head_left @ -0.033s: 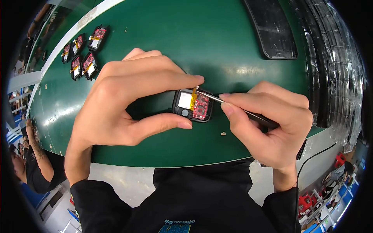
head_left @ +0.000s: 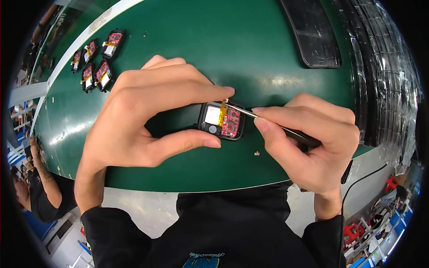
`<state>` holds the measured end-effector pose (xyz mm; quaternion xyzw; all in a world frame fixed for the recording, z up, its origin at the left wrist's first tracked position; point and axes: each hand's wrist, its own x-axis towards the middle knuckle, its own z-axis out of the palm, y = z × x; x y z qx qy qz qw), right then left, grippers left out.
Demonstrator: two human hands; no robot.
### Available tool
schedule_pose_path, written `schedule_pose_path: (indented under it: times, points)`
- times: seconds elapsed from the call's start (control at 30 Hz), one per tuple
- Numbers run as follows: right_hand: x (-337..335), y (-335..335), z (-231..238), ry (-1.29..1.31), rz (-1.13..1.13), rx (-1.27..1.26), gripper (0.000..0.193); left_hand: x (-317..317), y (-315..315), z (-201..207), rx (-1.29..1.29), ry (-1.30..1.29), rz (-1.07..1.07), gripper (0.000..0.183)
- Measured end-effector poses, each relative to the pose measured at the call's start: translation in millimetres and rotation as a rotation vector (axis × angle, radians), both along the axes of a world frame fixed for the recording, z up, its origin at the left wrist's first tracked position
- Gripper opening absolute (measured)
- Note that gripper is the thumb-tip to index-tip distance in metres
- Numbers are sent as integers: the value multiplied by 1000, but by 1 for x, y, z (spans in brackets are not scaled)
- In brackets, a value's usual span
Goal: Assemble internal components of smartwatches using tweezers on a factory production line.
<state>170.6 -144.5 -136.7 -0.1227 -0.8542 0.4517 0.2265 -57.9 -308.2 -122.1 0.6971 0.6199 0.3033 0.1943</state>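
Observation:
On the green table lies a small black electronics housing (head_left: pixel 215 135). Inside it sit a red circuit board (head_left: pixel 230 125), a white battery (head_left: pixel 212 115) with yellow tape (head_left: pixel 222 113) along its edge, and a grey disc (head_left: pixel 212 129). My left hand (head_left: pixel 143 109) grips the housing, index finger at its far edge and thumb at its near edge. In my right hand (head_left: pixel 313 138) is a slim tool that looks like tweezers (head_left: pixel 241 110), silver at the tip and dark further back. Its tip touches the housing's far edge beside a small white connector at the tape's end.
Several similar open housings (head_left: pixel 103 75) lie at the far left of the green table (head_left: pixel 196 35). A black tray (head_left: pixel 315 38) rests at the far right, beside stacked clear plastic trays (head_left: pixel 384 76). A black cable (head_left: pixel 357 181) hangs at right. Another person (head_left: pixel 47 187) sits at left.

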Motion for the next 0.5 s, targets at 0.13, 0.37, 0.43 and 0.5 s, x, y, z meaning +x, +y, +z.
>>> schedule_pose_path:
  times: [0.13, 0.37, 0.43, 0.5]
  points:
    - [0, 0, -4, 2, -6, -15, 15, -1, 0, -2, -9, 9, -10, 73]
    - [3, 0, -3, 46, -10, 51, 21, -1, -3, 1, -31, -53, 45, 66]
    - [3, -4, -5, 114, -68, 177, 26, -2, -2, 1, -34, -60, 42, 64]
    - [2, -5, -7, 139, -53, 216, 28, -2, -2, 1, -42, -65, 44, 62]
